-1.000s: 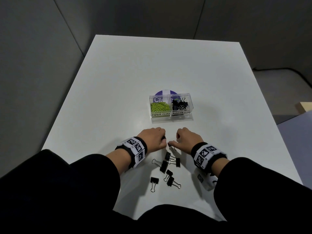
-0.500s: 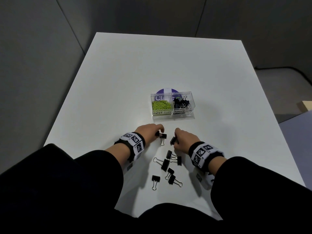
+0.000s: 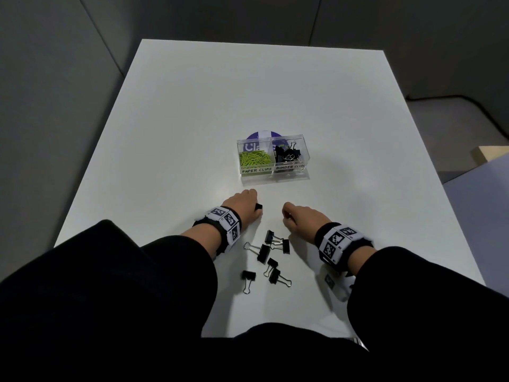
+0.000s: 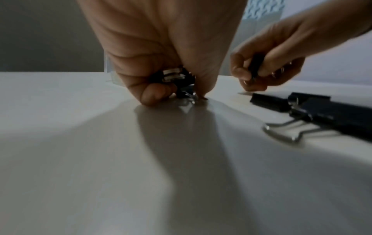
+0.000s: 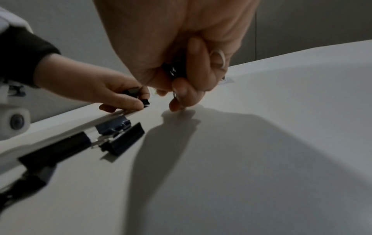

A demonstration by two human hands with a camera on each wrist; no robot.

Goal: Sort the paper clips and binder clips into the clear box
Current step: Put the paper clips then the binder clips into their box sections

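Meanwhile each hand's grip, left and right, clenches one binder clip; loose clips lie between the wrists.

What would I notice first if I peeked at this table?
Probably the bright green paper clips in the left half of the clear box mid-table. Nearer, the left hand and right hand each grip black binder clips, with more loose binder clips scattered between the wrists.
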